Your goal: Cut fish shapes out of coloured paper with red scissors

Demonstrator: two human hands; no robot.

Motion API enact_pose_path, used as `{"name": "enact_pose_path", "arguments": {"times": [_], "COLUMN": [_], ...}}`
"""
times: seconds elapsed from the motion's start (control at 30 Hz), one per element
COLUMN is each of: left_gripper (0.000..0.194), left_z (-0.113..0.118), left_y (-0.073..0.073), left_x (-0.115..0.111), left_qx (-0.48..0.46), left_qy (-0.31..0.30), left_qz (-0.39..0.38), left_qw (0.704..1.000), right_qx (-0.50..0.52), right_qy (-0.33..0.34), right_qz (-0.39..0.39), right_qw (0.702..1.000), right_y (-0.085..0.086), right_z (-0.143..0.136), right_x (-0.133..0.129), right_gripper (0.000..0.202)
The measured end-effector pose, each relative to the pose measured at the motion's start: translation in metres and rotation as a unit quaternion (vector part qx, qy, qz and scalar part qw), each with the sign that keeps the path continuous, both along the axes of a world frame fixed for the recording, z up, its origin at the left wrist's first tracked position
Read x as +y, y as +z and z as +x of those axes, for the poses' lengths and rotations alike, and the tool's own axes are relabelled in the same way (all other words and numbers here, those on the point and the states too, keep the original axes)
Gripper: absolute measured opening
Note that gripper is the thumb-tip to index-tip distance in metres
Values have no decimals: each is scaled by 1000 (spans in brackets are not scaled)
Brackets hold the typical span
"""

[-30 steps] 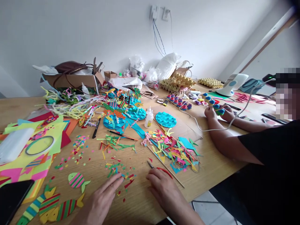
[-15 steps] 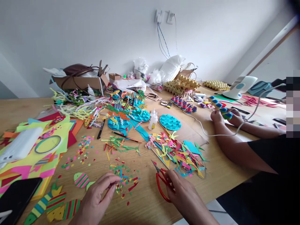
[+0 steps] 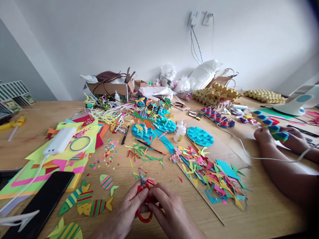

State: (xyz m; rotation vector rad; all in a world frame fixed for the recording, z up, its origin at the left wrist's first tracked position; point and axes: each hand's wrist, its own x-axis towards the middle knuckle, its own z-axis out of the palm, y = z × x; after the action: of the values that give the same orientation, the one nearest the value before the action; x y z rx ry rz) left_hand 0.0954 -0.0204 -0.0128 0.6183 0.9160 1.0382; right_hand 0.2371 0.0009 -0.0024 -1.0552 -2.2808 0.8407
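Note:
Red-handled scissors (image 3: 145, 217) are between my two hands near the table's front edge, blades pointing away from me and closed together. My left hand (image 3: 126, 207) grips them by the handle's left side, thumb lying near the pivot. On the right loop, the curled fingers of my right hand (image 3: 170, 207) hold the handle; some fingertips are hidden. Small paper snippets (image 3: 136, 174) lie just beyond the blades, partly covered by my hands. To the left of my hands are several striped paper fish (image 3: 106, 182).
A black phone (image 3: 46, 199) and a white power bank (image 3: 61, 139) rest by coloured paper at left. Paper scraps (image 3: 221, 179) and a thin stick (image 3: 201, 197) lie at right. Beyond stand glue bottles (image 3: 179, 132) and blue egg-carton pieces (image 3: 200, 136). Another person's hands (image 3: 265, 136) hold painted carton.
My hands have come together, and my left hand has left the snippets and taken hold of the scissors. The scissors moved left in my right hand. The view has turned left.

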Motion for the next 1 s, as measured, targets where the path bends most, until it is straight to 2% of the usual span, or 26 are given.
{"name": "enact_pose_path", "arguments": {"times": [0.07,0.17,0.27,0.37,0.5,0.63,0.7,0.8,0.93,1.0], "left_gripper": [36,33,25,22,20,17,15,24,37,36], "left_z": [-6,-21,-36,-44,-41,-40,-42,-44,-36,-30], "left_y": [-3,1,10,19,25,23,20,15,14,17], "left_x": [-2,-3,-3,-3,-2,0,1,2,-1,-4], "left_qx": [10,31,62,83,80,63,50,33,43,56], "left_qy": [12,39,71,102,108,88,91,105,91,88], "left_qz": [-13,-11,0,-7,-26,-17,-17,-26,-17,-13], "left_qw": [1000,999,996,991,991,994,994,994,995,994], "right_qx": [-2,-103,-293,-402,-456,-456,-421,-334,-257,-250], "right_qy": [-7,-110,-222,-255,-254,-250,-248,-244,-244,-240], "right_qz": [-3,-4,-43,-63,-86,-93,-96,-83,-25,-15], "right_qw": [1000,989,929,877,849,849,867,907,935,938], "right_y": [-1,-4,-7,-10,-11,-6,-1,5,10,12], "right_z": [12,47,86,109,111,111,113,110,91,79], "right_x": [4,14,21,22,22,22,21,23,43,59], "right_gripper": [10,9,9,12,19,22,21,18,16,16]}}
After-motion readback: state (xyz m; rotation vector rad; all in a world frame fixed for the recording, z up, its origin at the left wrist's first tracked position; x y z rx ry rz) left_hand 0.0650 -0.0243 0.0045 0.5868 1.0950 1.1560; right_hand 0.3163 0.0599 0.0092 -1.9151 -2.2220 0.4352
